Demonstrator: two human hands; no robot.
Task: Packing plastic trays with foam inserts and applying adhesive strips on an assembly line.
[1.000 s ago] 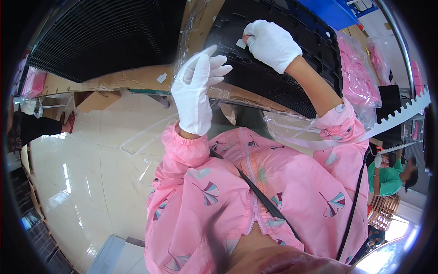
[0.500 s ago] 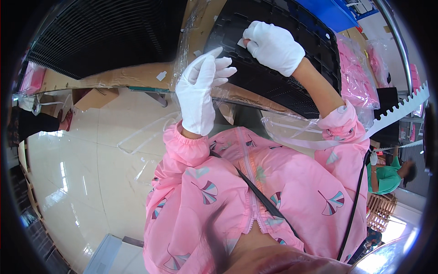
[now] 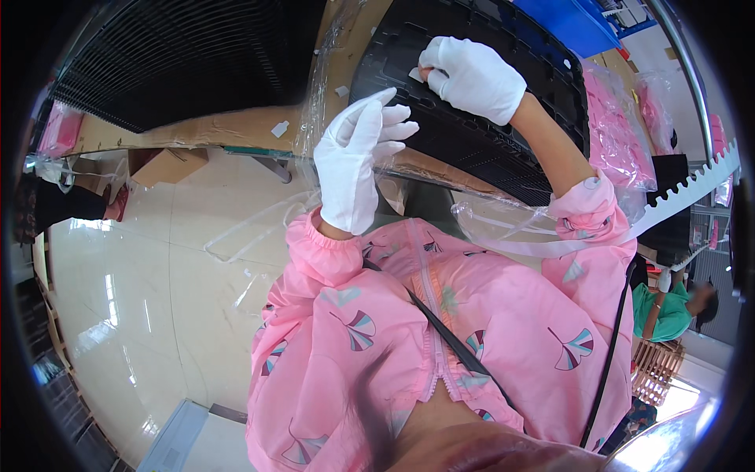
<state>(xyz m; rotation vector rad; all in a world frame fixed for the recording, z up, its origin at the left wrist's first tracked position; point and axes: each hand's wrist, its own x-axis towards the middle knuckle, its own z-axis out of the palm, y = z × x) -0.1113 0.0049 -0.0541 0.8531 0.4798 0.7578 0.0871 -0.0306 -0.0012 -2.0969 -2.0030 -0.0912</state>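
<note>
In a white glove with a bare fingertip showing, my right hand [image 3: 476, 79] is closed in a pinch over the black plastic crate [image 3: 393, 47]. A small white piece [image 3: 416, 75], like a label or tag, pokes out from its fingertips. My left hand [image 3: 354, 161], also gloved in white, hangs in front of the crate's left end. Its fingers are apart with nothing between them. A long white strip with a notched edge [image 3: 692, 189] curves beside my right forearm and trails down across my pink jacket.
Left of the crate stands a large black slatted bin [image 3: 189, 63] on the cardboard-covered table [image 3: 181, 132]. Pink items in clear bags [image 3: 617, 130] lie to the right, below a blue bin [image 3: 574, 23]. A person in green [image 3: 664, 315] is at the far right.
My left hand has shifted slightly right and stays spread. The right hand keeps its pinch in nearly the same spot. The person in green has moved a little.
</note>
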